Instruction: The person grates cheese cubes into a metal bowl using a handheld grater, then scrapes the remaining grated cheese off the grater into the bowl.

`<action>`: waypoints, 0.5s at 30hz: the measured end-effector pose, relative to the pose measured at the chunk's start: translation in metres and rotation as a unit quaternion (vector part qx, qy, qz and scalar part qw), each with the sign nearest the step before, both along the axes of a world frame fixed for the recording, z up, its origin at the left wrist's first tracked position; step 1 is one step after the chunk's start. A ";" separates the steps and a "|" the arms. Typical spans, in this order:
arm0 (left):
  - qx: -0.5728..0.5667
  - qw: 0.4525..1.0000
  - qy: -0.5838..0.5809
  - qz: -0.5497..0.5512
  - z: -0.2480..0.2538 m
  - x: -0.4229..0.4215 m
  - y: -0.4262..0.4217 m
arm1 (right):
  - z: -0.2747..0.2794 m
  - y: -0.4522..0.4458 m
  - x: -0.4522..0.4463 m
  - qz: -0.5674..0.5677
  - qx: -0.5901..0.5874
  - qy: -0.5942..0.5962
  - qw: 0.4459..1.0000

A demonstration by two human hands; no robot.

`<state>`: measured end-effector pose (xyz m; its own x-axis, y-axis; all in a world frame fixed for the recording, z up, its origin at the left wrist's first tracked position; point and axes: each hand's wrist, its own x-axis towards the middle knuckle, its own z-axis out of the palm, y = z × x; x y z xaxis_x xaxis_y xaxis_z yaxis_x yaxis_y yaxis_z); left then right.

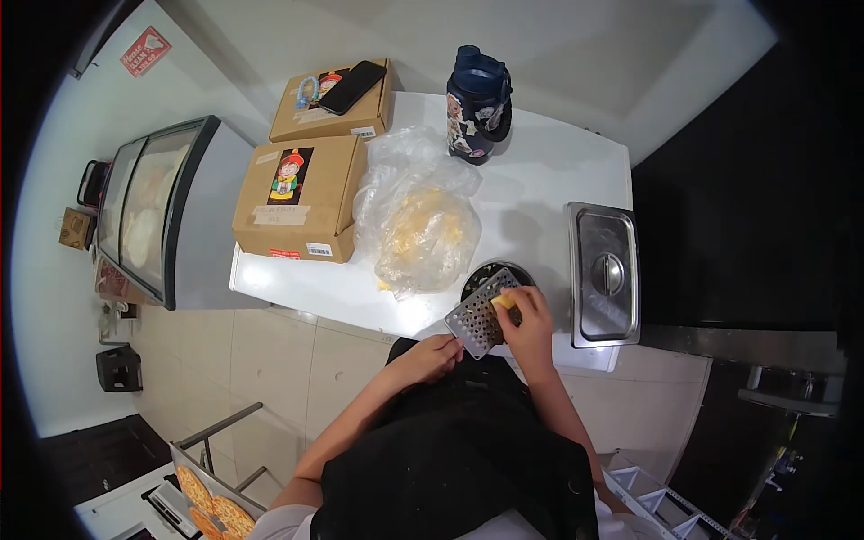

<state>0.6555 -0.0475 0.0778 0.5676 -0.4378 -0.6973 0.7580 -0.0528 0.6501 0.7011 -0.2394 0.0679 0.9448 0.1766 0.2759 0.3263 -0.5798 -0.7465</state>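
My left hand (434, 358) grips the lower left end of a flat metal grater (470, 322). The grater lies tilted across a dark round bowl (495, 271), whose contents are mostly hidden. With its fingertips my right hand (529, 331) presses a small yellow chunk (506, 301), which looks like cheese, on the grater's holed face. Just behind the grater, a clear plastic bag (426, 236) holds more yellow pieces on the white table (540, 171).
Two cardboard boxes (292, 202) stand at the left, the rear one carrying a phone (353, 87) and a beaded bracelet (307, 92). A dark bottle (478, 106) stands at the back. To the right lies a steel lid (605, 274). A glass-topped freezer (153, 211) is beyond the left edge.
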 end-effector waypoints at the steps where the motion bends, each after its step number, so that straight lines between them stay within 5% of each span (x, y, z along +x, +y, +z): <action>1: 0.006 1.000 -0.004 0.003 0.001 0.000 -0.001 | -0.001 -0.001 0.002 -0.006 -0.008 -0.012 1.000; 15: 0.042 0.995 -0.079 -0.035 0.001 0.006 0.004 | 0.005 -0.005 0.000 0.071 -0.040 -0.017 0.996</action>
<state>0.6614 -0.0431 0.0783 0.6428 -0.4235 -0.6383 0.6397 -0.1616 0.7515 0.7013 -0.2440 0.0729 0.8988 0.3315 0.2869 0.4342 -0.5829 -0.6868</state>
